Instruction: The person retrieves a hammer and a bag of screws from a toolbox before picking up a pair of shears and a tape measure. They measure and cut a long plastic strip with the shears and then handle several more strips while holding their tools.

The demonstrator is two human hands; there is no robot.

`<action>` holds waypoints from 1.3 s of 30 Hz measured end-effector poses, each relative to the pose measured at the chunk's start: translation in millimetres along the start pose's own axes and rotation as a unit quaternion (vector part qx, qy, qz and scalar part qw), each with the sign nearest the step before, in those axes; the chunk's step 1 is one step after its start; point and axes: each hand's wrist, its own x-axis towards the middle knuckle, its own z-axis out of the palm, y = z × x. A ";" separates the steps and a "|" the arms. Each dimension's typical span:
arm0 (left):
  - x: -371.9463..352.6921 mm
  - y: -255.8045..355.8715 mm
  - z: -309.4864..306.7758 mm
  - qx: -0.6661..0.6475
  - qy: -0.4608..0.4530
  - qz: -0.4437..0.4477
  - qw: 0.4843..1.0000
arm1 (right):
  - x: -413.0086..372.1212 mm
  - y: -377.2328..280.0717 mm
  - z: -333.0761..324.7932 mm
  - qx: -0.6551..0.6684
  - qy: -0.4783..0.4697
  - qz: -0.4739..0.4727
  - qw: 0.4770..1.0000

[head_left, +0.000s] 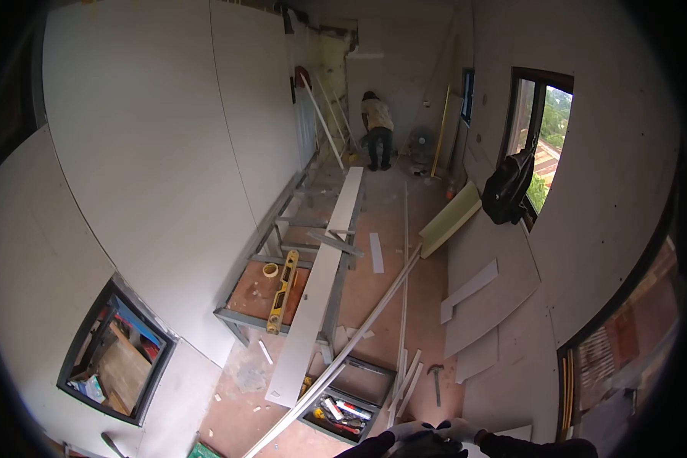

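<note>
At the bottom edge, my left hand [408,430] and my right hand [459,430] are close together in pale gloves. Both look closed at a dark item [433,441] between them, whose kind I cannot make out. My fingers are small and partly hidden. Just beyond my hands, a claw hammer [437,384] lies on the floor. Left of it are several short pale strips [406,388]. An open toolbox [342,412] with tools inside sits to the left of my hands.
Long pale strips [362,340] slant across the toolbox. A long white board [317,305] rests on a metal frame [332,309], beside a yellow spirit level [283,292] and a tape roll [270,270]. At the far end, another person [378,130] bends forward near a fan [420,143]. A black bag [509,187] hangs at the right window.
</note>
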 end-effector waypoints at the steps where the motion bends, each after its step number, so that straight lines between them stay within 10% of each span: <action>1: -0.9 5.3 -0.8 0.030 0.003 0.037 0.999 | 6.5 10.6 1.6 0.048 -0.001 -0.005 0.999; 4: 3.3 13.0 0.5 0.056 0.031 -0.012 0.998 | 13.3 23.8 7.7 0.227 0.055 0.048 0.971; 7: 14.9 11.5 -1.8 0.264 0.067 -0.068 0.960 | -11.2 -14.6 7.8 0.052 0.121 0.027 0.991; 9: 34.3 -58.9 -18.2 0.268 0.091 0.043 0.958 | -3.6 4.7 5.4 0.023 0.109 -0.079 0.991; 11: 25.8 -16.3 -15.8 0.187 0.115 -0.061 0.974 | 5.0 9.1 1.9 -0.130 0.166 -0.179 0.961; 25: 62.6 21.2 -63.9 0.196 -0.015 -0.140 0.970 | 20.2 -46.4 -58.7 -0.363 -0.048 -0.143 0.920; 39: 207.7 31.2 -173.2 0.176 0.089 -0.099 0.975 | 124.4 6.4 -228.1 -0.090 0.074 -0.133 0.984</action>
